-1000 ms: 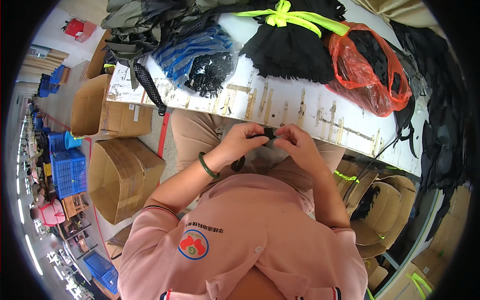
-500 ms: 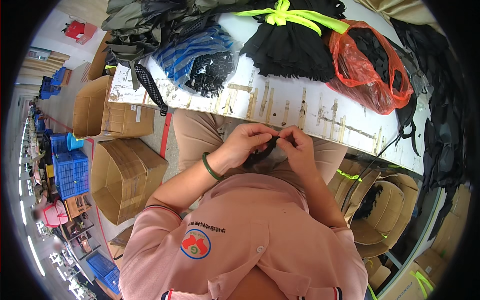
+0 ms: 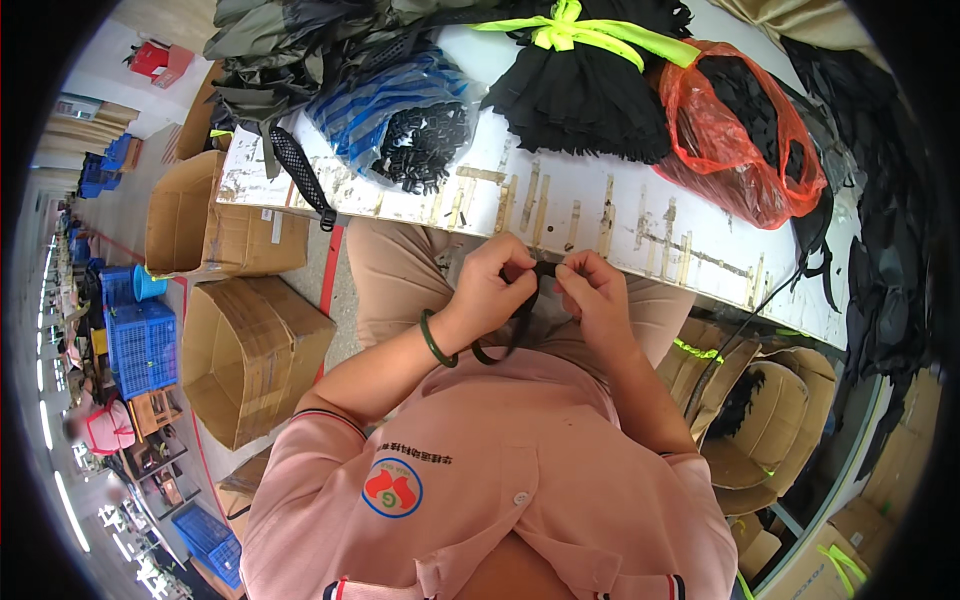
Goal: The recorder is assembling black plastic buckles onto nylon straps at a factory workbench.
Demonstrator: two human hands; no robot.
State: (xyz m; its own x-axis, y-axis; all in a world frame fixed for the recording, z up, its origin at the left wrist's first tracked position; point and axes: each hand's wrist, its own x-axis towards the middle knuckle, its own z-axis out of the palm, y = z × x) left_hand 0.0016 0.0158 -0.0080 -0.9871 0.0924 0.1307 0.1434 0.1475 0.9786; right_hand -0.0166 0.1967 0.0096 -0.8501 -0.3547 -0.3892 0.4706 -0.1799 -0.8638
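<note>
A narrow black strap (image 3: 521,318) is stretched between my two hands, above my lap and just short of the table's near edge. My left hand (image 3: 492,287), with a green bangle at the wrist, has its fingers curled round the strap. Thumb and forefinger of my right hand (image 3: 597,293) pinch it a little to the right. From the left hand a loose length of it loops down in front of my shirt. Whether a small buckle is on the strap between the fingertips, I cannot make out.
On the white table (image 3: 570,205) lie a clear bag of black plastic buckles (image 3: 415,150), a black strap bundle (image 3: 580,110) tied with yellow-green ribbon, and a red plastic bag (image 3: 740,190) of black pieces. Cardboard boxes (image 3: 255,350) stand to the left, another box (image 3: 775,425) to the right.
My left hand has shifted slightly left and its fingers have curled in more. A gap has opened between the hands, showing the strap, and its loose end hangs lower.
</note>
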